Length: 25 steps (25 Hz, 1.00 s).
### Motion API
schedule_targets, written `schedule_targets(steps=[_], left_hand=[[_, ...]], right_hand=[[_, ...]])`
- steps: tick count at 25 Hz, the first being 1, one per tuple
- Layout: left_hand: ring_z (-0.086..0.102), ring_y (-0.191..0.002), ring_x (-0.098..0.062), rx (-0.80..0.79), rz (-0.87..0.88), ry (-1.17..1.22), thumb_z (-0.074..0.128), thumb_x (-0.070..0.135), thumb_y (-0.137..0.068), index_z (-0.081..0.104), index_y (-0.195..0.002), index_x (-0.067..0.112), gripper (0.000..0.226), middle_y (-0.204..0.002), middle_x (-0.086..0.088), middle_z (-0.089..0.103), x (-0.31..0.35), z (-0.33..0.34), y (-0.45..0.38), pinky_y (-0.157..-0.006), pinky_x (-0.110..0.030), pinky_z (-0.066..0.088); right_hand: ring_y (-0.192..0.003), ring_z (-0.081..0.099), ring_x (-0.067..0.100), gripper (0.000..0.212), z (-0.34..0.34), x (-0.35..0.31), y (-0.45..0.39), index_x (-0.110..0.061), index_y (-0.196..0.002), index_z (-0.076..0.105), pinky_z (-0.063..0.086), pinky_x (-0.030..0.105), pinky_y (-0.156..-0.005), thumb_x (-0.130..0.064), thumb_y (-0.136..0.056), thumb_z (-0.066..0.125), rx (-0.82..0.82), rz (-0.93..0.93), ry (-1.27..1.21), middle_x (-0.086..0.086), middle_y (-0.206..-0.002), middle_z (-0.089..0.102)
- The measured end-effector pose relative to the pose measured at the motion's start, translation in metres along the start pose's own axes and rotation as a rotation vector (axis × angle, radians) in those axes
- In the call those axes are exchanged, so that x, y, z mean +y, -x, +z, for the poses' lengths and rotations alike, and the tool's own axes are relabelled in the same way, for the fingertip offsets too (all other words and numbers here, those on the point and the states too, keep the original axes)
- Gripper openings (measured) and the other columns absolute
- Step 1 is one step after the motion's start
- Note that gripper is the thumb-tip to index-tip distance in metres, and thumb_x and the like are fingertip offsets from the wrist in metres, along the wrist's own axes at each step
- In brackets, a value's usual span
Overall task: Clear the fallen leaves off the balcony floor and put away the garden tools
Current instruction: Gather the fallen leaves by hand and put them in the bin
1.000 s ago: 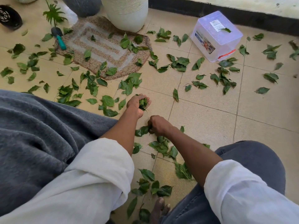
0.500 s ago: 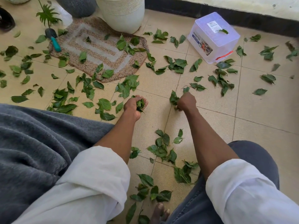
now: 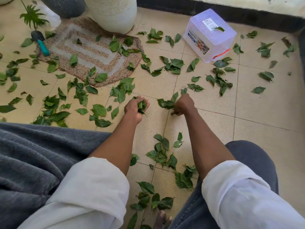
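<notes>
Far left, a small trowel (image 3: 40,42) with a teal handle lies half on the edge of a woven mat (image 3: 85,52), beside a grey pot (image 3: 66,5) and a pale ribbed planter (image 3: 113,14) that stands on the mat's far end. Green leaves (image 3: 54,111) are strewn across the tiled floor (image 3: 247,116) all around, thickest to the left of the mat and before the person's knees. A grey blanket (image 3: 29,162) covers the lower left. The left hand (image 3: 136,107) is turned palm up just above the floor, its fingers (image 3: 145,103) curled round a wad of gathered leaves (image 3: 142,105). Just beside it to the right, the right hand (image 3: 184,104) is down at the tiles, fingers closed on a few leaves (image 3: 165,103) that stick out leftward from its grip. Further right and back, near the wall, a clear plastic box (image 3: 209,35) with an orange clip sits tilted, one leaf resting on its top.
</notes>
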State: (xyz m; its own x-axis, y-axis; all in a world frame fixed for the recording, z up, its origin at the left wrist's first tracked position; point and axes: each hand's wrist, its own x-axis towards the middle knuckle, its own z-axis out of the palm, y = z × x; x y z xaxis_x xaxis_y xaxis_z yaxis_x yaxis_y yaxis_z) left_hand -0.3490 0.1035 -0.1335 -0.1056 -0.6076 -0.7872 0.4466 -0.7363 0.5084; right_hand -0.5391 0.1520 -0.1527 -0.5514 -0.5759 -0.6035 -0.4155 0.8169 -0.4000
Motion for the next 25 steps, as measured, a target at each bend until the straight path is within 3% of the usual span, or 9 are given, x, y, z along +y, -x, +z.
schedule_targets(steps=[3, 5, 7, 10, 13, 16, 18, 22, 25], left_hand=[[0.058, -0.066, -0.019, 0.012, 0.004, -0.001, 0.054, -0.009, -0.091, 0.053, -0.088, 0.008, 0.017, -0.080, -0.012, 0.056, -0.001, -0.002, -0.002, -0.082, -0.036, 0.055], [0.057, -0.065, -0.019, 0.009, -0.001, -0.003, 0.054, -0.009, -0.091, 0.053, -0.089, 0.009, 0.018, -0.080, -0.011, 0.056, -0.003, -0.001, -0.003, -0.080, -0.036, 0.055], [0.057, -0.065, -0.020, -0.006, -0.004, -0.001, 0.054, -0.009, -0.091, 0.052, -0.088, 0.009, 0.018, -0.079, -0.010, 0.056, -0.004, 0.001, -0.003, -0.081, -0.036, 0.055], [0.057, -0.065, -0.019, -0.016, -0.011, -0.012, 0.054, -0.009, -0.091, 0.052, -0.084, 0.010, 0.020, -0.077, -0.009, 0.056, -0.004, 0.004, -0.003, -0.082, -0.036, 0.055], [0.057, -0.067, -0.019, -0.019, -0.012, -0.016, 0.054, -0.008, -0.091, 0.053, -0.081, 0.010, 0.021, -0.077, -0.009, 0.056, -0.005, 0.007, -0.006, -0.083, -0.036, 0.055], [0.058, -0.067, -0.019, -0.021, -0.016, -0.010, 0.054, -0.009, -0.091, 0.053, -0.084, 0.009, 0.019, -0.079, -0.010, 0.057, -0.005, 0.012, -0.006, -0.082, -0.036, 0.055], [0.059, -0.068, -0.019, -0.027, -0.011, 0.000, 0.055, -0.009, -0.090, 0.053, -0.086, 0.009, 0.018, -0.079, -0.010, 0.058, -0.005, 0.016, -0.007, -0.081, -0.036, 0.055], [0.058, -0.066, -0.020, -0.064, -0.013, 0.000, 0.054, -0.009, -0.090, 0.052, -0.086, 0.009, 0.019, -0.078, -0.011, 0.056, -0.003, 0.026, -0.006, -0.080, -0.036, 0.055], [0.056, -0.065, -0.020, -0.095, -0.014, 0.009, 0.053, -0.010, -0.090, 0.051, -0.084, 0.010, 0.021, -0.074, -0.010, 0.055, -0.001, 0.031, -0.005, -0.084, -0.036, 0.054]], right_hand=[[-0.086, 0.069, 0.022, 0.014, -0.020, -0.010, -0.005, -0.007, -0.077, 0.059, 0.058, 0.032, -0.079, -0.005, -0.091, 0.057, -0.004, -0.049, 0.084, 0.007, -0.091, 0.071], [-0.075, 0.065, 0.018, 0.010, -0.018, -0.022, -0.004, -0.005, -0.080, 0.062, 0.056, 0.028, -0.067, -0.005, -0.090, 0.062, 0.126, -0.166, 0.033, 0.005, -0.082, 0.067], [-0.070, 0.059, 0.011, 0.004, 0.002, -0.034, 0.009, -0.006, -0.083, 0.066, 0.050, 0.021, -0.059, -0.004, -0.087, 0.067, 0.114, -0.302, -0.065, 0.001, -0.081, 0.060], [-0.084, 0.061, 0.020, 0.004, 0.051, -0.011, 0.024, -0.005, -0.087, 0.065, 0.056, 0.038, -0.074, -0.003, -0.087, 0.062, 0.048, -0.461, -0.042, 0.007, -0.095, 0.061], [-0.092, 0.056, 0.024, 0.019, 0.076, 0.023, 0.030, -0.005, -0.096, 0.070, 0.048, 0.035, -0.074, -0.003, -0.089, 0.053, 0.199, -0.618, 0.127, 0.008, -0.101, 0.061], [-0.094, 0.055, 0.030, 0.028, 0.075, 0.026, 0.037, -0.006, -0.112, 0.065, 0.041, 0.032, -0.069, -0.002, -0.091, 0.047, 0.269, -0.638, 0.245, 0.012, -0.101, 0.063], [-0.091, 0.056, 0.033, 0.040, 0.064, 0.013, 0.040, -0.007, -0.128, 0.053, 0.046, 0.037, -0.071, 0.005, -0.091, 0.043, 0.264, -0.586, 0.131, 0.017, -0.103, 0.060], [-0.090, 0.055, 0.030, 0.059, 0.032, -0.013, 0.019, -0.006, -0.139, 0.037, 0.051, 0.039, -0.079, 0.016, -0.085, 0.047, 0.322, -0.400, -0.032, 0.022, -0.132, 0.037], [-0.095, 0.059, 0.036, 0.038, 0.025, -0.003, -0.005, 0.002, -0.125, 0.051, 0.051, 0.038, -0.082, 0.009, -0.088, 0.054, 0.231, -0.320, 0.109, 0.027, -0.138, 0.032]])
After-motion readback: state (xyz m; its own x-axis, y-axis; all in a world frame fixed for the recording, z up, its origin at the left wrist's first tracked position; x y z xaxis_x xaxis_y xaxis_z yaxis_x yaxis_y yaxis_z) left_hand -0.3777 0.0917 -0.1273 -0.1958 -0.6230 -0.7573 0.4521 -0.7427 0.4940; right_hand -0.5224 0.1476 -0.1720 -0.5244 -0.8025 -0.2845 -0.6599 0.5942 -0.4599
